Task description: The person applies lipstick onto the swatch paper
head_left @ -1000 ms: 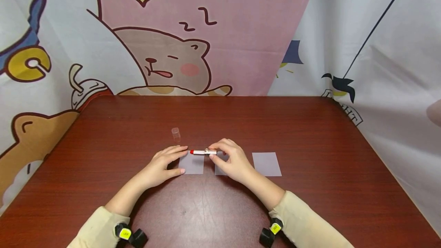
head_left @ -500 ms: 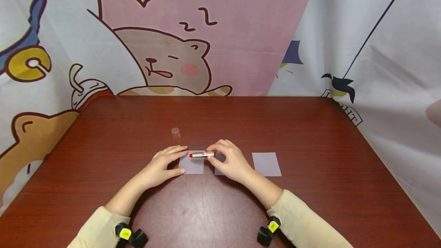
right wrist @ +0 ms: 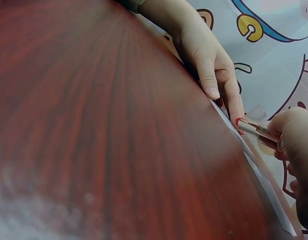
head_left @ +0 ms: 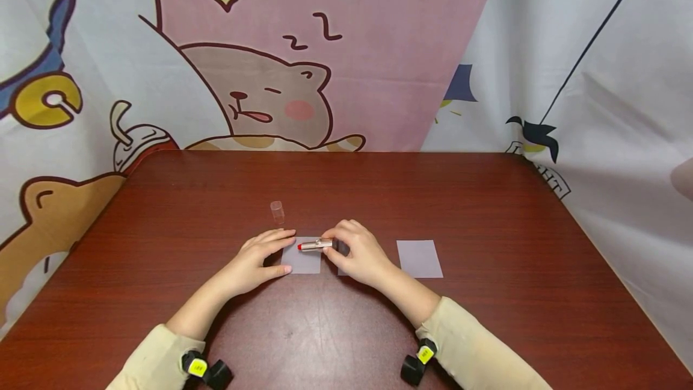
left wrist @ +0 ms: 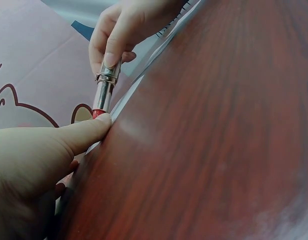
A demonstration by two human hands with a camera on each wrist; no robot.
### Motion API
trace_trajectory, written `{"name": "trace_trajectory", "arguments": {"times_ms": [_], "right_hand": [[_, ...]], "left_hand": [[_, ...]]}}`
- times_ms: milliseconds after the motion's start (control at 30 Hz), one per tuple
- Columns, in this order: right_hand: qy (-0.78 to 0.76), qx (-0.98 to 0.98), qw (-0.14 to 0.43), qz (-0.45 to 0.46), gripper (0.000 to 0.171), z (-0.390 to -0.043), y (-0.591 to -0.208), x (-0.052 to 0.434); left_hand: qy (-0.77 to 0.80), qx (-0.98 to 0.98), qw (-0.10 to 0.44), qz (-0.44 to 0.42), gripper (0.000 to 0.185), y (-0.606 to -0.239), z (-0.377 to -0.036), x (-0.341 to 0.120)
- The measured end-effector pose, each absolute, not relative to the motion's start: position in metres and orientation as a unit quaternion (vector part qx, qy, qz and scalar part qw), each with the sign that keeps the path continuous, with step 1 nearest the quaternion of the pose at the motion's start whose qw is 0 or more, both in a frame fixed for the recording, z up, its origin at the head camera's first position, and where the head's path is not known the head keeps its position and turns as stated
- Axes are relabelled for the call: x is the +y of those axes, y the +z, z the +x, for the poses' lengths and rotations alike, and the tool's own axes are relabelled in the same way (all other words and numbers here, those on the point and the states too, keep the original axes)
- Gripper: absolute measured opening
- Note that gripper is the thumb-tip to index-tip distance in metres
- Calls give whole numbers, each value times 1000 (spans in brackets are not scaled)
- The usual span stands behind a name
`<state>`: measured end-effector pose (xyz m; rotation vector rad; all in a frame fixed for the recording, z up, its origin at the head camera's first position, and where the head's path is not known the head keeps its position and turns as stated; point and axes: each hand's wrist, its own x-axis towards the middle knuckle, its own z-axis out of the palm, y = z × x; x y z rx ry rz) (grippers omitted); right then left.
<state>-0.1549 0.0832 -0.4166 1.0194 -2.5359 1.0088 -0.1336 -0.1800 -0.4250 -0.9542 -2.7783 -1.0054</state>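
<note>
My right hand [head_left: 360, 254] pinches a lipstick [head_left: 316, 245] by its silvery base, between thumb and fingers. The red tip points left, over the left square of pale paper [head_left: 305, 265]. In the right wrist view the lipstick [right wrist: 254, 128] is tilted, its red end toward the other hand. My left hand [head_left: 254, 262] lies with fingers and thumb stretched out, their tips on the left edge of that paper. The left wrist view shows the left thumb [left wrist: 86, 131] in front of the red tip. A second paper square [head_left: 343, 269] is mostly hidden under my right hand.
A third paper square [head_left: 419, 259] lies to the right of my right hand. Behind my left hand a clear lipstick cap [head_left: 277, 212] stands on the brown wooden table [head_left: 346, 185]. A printed cartoon curtain [head_left: 379, 47] hangs behind the table.
My right hand has shifted slightly left and nearer to me with the lipstick. The red tip now sits lower over the left paper. My left hand has stayed in place.
</note>
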Motion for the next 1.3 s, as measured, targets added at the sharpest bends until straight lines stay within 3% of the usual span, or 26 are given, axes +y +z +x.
{"name": "trace_trajectory", "arguments": {"times_ms": [1300], "right_hand": [[262, -866, 127, 408, 14, -155, -397, 77]], "left_hand": [[-321, -896, 18, -307, 56, -424, -134, -180]]}}
